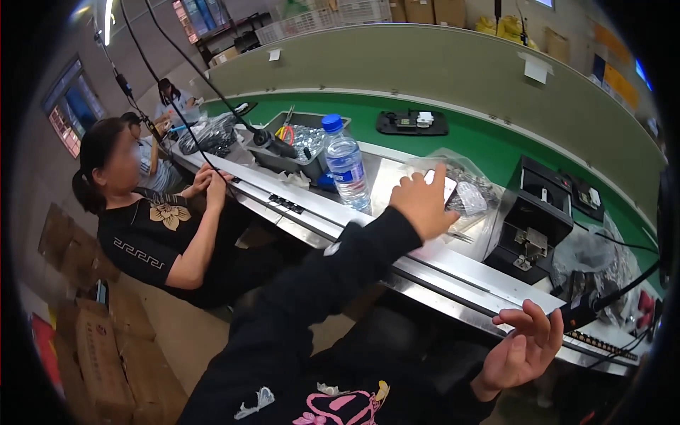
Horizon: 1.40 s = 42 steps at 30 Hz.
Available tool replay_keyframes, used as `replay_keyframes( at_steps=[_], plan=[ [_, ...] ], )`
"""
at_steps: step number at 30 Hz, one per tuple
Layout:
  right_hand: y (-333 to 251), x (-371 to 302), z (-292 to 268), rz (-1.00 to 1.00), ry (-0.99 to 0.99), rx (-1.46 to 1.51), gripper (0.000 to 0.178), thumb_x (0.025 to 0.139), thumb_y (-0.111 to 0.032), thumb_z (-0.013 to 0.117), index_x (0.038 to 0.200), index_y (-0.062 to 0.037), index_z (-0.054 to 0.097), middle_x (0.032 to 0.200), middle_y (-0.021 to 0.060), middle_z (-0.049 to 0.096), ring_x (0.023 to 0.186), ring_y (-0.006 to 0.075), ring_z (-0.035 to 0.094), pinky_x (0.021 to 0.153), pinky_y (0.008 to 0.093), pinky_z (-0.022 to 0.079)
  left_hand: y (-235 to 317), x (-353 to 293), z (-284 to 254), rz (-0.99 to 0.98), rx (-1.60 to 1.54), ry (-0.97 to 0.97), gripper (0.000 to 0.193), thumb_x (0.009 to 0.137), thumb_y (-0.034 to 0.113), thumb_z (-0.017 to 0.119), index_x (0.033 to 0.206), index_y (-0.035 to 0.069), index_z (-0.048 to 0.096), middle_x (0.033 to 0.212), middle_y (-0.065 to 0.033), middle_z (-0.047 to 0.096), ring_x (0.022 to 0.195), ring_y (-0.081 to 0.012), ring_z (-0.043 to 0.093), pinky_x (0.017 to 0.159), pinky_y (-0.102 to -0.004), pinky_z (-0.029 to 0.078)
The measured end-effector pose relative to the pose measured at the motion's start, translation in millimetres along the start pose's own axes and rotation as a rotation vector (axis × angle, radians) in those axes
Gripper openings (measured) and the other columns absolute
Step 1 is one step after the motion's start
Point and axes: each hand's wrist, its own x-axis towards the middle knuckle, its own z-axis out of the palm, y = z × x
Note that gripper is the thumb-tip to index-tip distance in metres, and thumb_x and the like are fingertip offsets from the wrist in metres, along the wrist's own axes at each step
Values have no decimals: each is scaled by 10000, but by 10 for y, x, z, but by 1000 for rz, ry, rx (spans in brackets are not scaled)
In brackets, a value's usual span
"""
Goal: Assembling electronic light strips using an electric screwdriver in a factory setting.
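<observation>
My left hand [423,204] is stretched across the bench rail, fingers apart, at the edge of a clear plastic bag [476,173] of small parts. Beside its fingers is a white, rounded, phone-like piece [449,187]; whether they touch it I cannot tell. My right hand [523,352] is raised in front of the bench edge, palm up, with loosely bent fingers and nothing in them. Close to its fingertips hangs a black corded tool [579,313], apparently an electric screwdriver. A black fixture with metal clamps [528,248] stands between the bag and that tool.
A water bottle with a blue cap [346,166] stands left of my left hand. Behind it sits a grey bin [306,170] of small parts and pliers. A black tray [412,122] lies on the green mat. A co-worker [163,219] sits at the left; cables hang overhead.
</observation>
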Motion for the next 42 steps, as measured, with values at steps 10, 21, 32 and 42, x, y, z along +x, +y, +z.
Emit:
replay_keyframes(
  at_steps=[10,21,32,42],
  plan=[
    [82,-13,-7,54,-34,-66,545,901,-75,491,1425,65,439,1150,231,655,763,245,649,728,339,525,-1320,-2003,-487,-433,-440,446,35,830,-10,678,857,-6,700,734,-87,660,596,-135,619,548,-263,465],
    [112,-66,213,123,-130,-66,369,925,-109,550,1252,62,541,899,255,677,664,270,638,644,341,540,-289,-2964,603,-21,-708,-195,177,820,165,693,972,75,679,886,-96,589,880,-300,569,834,-399,460],
    [68,-24,290,139,-242,-28,306,938,-144,591,1171,54,579,857,222,672,662,262,647,651,329,546,-393,-2911,827,-91,-723,-145,112,792,116,648,860,30,624,842,-128,589,822,-330,568,733,-427,490],
    [85,-4,231,158,-362,-98,320,882,-23,526,1185,69,572,847,237,674,714,275,662,733,355,558,-437,-2773,774,-85,-741,110,90,784,47,683,867,27,655,754,-107,622,695,-278,619,656,-370,504]
  ],
)
